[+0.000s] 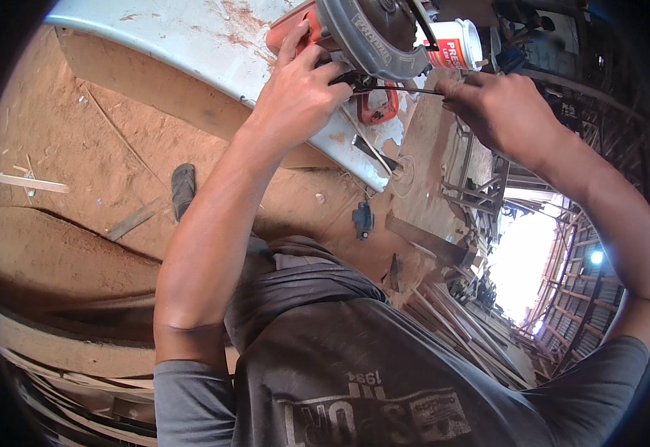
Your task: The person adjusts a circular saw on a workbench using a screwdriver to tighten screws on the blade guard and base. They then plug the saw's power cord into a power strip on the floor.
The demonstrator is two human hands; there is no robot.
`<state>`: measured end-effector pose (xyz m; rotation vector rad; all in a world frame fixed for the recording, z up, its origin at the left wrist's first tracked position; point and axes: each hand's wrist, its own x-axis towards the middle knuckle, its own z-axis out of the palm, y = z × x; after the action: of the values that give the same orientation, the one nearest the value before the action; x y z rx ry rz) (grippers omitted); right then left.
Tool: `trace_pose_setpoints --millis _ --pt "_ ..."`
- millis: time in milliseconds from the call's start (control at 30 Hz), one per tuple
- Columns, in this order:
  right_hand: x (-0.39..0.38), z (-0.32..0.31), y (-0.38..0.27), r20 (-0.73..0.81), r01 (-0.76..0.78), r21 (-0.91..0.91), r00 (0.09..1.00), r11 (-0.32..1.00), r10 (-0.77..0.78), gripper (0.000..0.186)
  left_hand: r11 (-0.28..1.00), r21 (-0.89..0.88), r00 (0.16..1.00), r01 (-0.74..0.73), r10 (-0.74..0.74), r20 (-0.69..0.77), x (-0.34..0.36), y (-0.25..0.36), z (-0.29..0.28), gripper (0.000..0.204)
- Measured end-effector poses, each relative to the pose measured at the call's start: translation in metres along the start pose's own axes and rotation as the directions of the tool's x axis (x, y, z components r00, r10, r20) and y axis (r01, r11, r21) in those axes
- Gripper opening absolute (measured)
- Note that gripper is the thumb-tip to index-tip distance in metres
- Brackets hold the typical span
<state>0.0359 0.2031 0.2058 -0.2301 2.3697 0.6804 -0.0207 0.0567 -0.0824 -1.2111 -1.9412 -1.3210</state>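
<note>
Left hand (299, 89) gripping one power saw (366, 41), right hand (500, 108) pinching one rod (411, 90), one bucket (475, 46)

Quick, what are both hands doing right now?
Left hand: fingers bent against the power saw; can't tell if it's gripping.
Right hand: closed, holding a thin dark rod.
</note>
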Motion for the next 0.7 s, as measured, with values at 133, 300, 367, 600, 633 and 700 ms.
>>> trace_pose_setpoints --millis 133,300,367,600,633,700 --pt "0.020 -0.003 0.009 0.413 -0.530 0.603 0.847 0.596 0.335 0.038 1.000 -0.020 0.999 0.010 -0.009 0.046 0.000 -0.002 0.000 0.010" --pt "0.012 0.006 0.014 -0.023 -0.097 0.439 0.993 0.893 0.119 0.031 1.000 -0.030 0.999 0.002 -0.001 0.037 0.003 -0.006 -0.007 0.008" --pt "-0.001 0.002 0.007 -0.148 0.137 0.052 0.981 0.989 -0.128 0.031 0.999 -0.033 1.000 0.010 -0.009 0.019 0.006 -0.005 -0.009 0.008" --pt "0.004 0.018 0.004 -0.121 0.063 0.335 0.992 0.940 -0.024 0.033 0.998 -0.070 0.998 0.009 -0.004 0.068 0.002 -0.009 -0.010 0.008" --pt "0.010 0.007 0.003 0.107 -0.183 0.511 0.983 0.840 0.150 0.034 0.996 -0.083 0.998 0.013 -0.009 0.054 0.003 -0.008 -0.011 0.008" --pt "0.020 -0.021 0.001 0.587 -0.658 0.613 0.750 0.438 0.305 0.037 0.994 -0.107 0.998 0.020 -0.014 0.054 0.005 -0.007 -0.012 0.008"
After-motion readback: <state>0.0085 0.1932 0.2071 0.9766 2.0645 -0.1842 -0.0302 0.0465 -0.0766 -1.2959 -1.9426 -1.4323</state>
